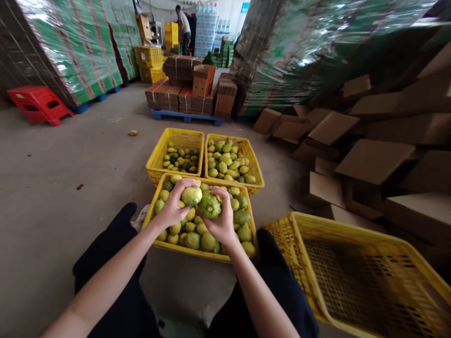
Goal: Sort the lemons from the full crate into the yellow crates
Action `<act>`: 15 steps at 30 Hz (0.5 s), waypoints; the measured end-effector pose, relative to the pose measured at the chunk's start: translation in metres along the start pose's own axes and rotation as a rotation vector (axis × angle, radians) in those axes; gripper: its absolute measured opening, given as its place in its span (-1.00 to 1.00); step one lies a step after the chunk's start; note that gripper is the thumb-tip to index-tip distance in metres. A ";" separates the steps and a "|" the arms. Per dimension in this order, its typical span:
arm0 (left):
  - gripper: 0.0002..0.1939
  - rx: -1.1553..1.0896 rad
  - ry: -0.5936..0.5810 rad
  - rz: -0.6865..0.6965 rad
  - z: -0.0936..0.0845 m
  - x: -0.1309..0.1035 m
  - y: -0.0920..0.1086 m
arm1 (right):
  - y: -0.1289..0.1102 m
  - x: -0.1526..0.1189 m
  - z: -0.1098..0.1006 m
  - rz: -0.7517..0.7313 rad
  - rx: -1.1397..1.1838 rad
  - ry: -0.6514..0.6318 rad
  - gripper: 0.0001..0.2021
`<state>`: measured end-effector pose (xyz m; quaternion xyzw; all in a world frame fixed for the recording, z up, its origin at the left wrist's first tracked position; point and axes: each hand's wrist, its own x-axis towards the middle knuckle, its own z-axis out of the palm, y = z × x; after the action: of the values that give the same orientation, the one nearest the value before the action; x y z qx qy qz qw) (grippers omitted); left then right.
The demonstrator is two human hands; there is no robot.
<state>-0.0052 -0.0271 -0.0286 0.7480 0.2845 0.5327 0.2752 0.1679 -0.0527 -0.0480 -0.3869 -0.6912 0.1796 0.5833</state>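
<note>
My left hand is closed around a pale yellow-green lemon. Right beside it, my right hand grips a greener, bumpy lemon, its stem end facing me. The two fruits are side by side, close together or touching. Both are held over a yellow plastic crate full of green and yellow lemons, which stands between my legs.
Behind it stand a yellow crate of small lemons and another crate of larger ones. An empty yellow crate is at my right, near piled cardboard boxes. A red stool, a loose lemon and a person are farther off.
</note>
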 end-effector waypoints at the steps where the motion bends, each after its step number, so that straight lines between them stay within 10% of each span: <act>1: -0.48 0.000 -0.001 -0.012 0.000 -0.001 -0.001 | 0.000 0.000 0.000 -0.001 0.006 0.003 -0.46; 15: -0.46 -0.121 -0.030 -0.288 -0.004 0.002 0.005 | -0.009 0.004 -0.006 0.210 0.153 0.012 -0.43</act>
<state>-0.0075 -0.0287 -0.0233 0.6892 0.3522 0.4927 0.3977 0.1707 -0.0573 -0.0375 -0.4126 -0.6275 0.2898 0.5933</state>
